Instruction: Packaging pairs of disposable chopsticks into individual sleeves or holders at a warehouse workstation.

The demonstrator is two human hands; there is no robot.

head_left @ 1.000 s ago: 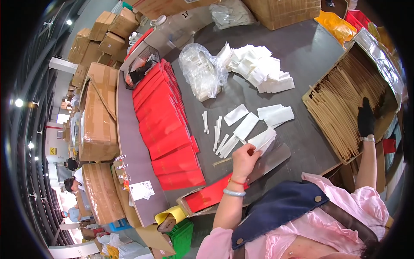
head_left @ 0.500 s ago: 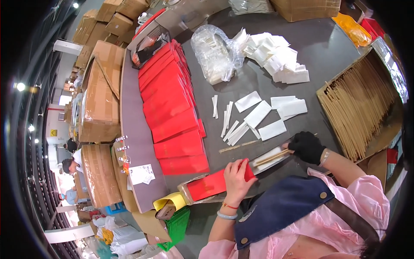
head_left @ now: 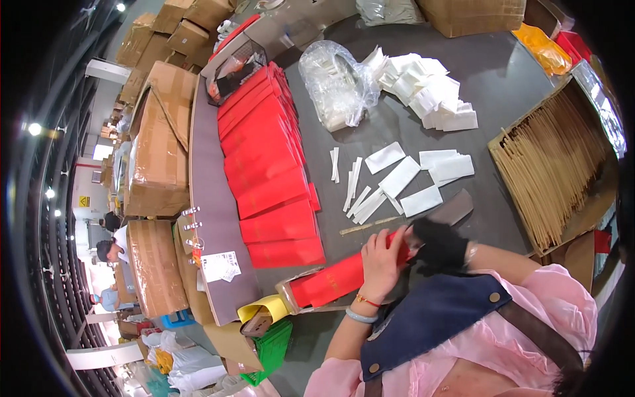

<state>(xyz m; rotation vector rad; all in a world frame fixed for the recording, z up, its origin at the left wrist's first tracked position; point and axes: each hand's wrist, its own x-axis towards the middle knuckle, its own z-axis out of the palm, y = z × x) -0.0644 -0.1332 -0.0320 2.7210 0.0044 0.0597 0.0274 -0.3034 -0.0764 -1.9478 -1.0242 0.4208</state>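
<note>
A red paper sleeve (head_left: 331,278) lies slantwise at the table's near edge. My left hand (head_left: 380,264) is closed round its right end, fingers over the top. At the sleeve's mouth my right hand (head_left: 440,246), in a black glove, has its fingers bunched against the opening. Whatever they pinch is hidden. From behind the glove a flat grey-brown strip (head_left: 456,207) sticks out. A yellow piece (head_left: 266,309) is fixed at the sleeve's left end. White paper packets (head_left: 401,173) and a thin wooden stick (head_left: 371,225) lie just beyond my hands.
Overlapping red sleeves (head_left: 268,178) stretch along the left of the table. A clear plastic bag (head_left: 337,83) and a white packet pile (head_left: 430,92) are at the back. At the right stands a carton (head_left: 501,153) of wooden chopsticks. Below the left edge is a green crate (head_left: 271,352).
My right hand has moved left to the sleeve's mouth. The chopsticks and white packet that lay before the opening no longer show. My left hand has stayed on the sleeve, shifting slightly.
</note>
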